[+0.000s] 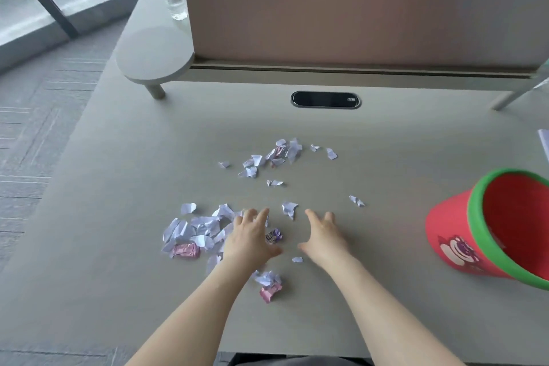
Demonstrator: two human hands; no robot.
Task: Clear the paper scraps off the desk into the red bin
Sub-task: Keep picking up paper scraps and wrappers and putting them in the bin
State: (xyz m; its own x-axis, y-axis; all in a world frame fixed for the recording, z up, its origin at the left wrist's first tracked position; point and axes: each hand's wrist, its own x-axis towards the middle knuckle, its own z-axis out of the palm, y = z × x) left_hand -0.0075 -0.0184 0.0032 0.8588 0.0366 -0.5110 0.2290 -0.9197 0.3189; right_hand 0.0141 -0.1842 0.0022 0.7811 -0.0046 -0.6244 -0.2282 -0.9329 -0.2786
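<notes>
On desk (118, 193), mid-front: paper scraps (193, 232) strewn in loose patches, densest heap just left of left hand (251, 239), second patch farther back toward centre, strays between. Left hand spread flat, palm down, touching heap's edge, grasping nothing. Right hand (323, 236) likewise splayed, empty, near one lone scrap. Red bin (451, 241) tipped, mouth toward camera, well right of both hands; right hand nearer. Likely gather leftward heap first, then sweep rightward.

Grey desk (386, 140): paper scraps (190, 229), pink wrappers (185, 250), red bin (463, 235).
</notes>
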